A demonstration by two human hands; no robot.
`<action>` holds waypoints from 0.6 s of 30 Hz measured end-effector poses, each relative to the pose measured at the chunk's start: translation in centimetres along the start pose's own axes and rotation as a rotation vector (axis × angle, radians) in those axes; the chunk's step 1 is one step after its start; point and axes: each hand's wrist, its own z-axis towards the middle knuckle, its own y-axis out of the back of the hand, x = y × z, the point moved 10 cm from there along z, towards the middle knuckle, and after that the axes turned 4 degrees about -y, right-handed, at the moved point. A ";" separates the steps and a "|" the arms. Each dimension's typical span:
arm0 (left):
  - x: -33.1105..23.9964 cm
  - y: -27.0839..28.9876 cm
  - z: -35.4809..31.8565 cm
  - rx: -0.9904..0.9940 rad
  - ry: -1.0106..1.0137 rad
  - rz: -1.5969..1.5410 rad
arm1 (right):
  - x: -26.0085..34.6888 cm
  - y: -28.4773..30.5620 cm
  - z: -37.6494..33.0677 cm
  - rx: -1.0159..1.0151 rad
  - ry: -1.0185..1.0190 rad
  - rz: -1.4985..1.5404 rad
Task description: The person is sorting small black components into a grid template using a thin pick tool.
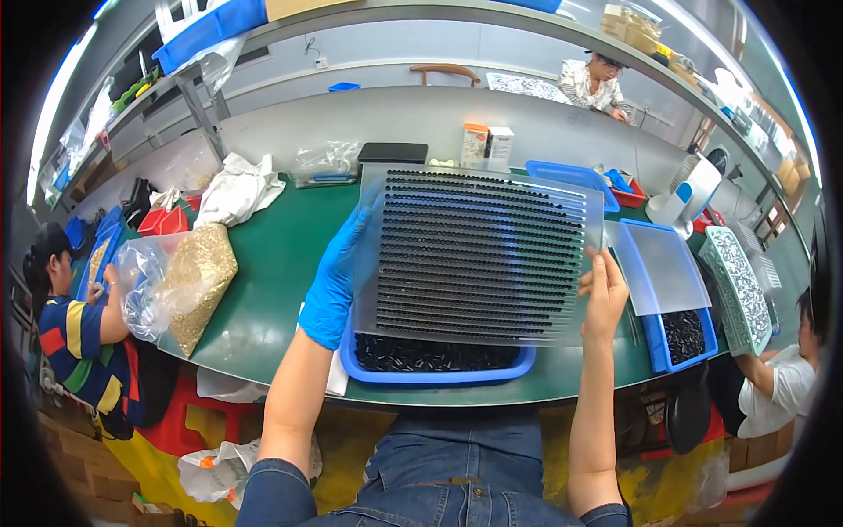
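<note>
Between my hands is a clear, flat plastic plate [594, 211], raised above the bench and filled with rows of small black cylindrical pieces [474, 255]. The rows stop short of its right edge. My left hand [328, 294], in a blue glove, grips the left edge; part of its fingers is behind the plate. On the right edge, my bare right hand [604, 294] pinches with thumb and fingers. Below the plate stands a blue tray [439, 379] holding loose black pieces [430, 355], its far part covered by the plate.
A bag of gold-coloured small parts [204, 277] lies left on the green bench [285, 237]. At right, another blue tray [654, 347] of black pieces is partly covered by a translucent sheet [659, 268]. A white fan [685, 189] stands behind it. Co-workers sit left, right and opposite.
</note>
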 end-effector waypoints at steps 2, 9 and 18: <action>-0.1 2.1 0.0 -0.037 0.017 -0.006 | -0.7 -1.8 0.1 0.012 -0.011 0.010; -0.3 6.3 0.6 -0.068 0.010 0.016 | -4.3 -5.7 1.2 0.027 -0.049 -0.004; -0.2 8.3 0.3 -0.145 -0.007 0.005 | -6.7 -7.3 3.0 0.048 -0.058 -0.043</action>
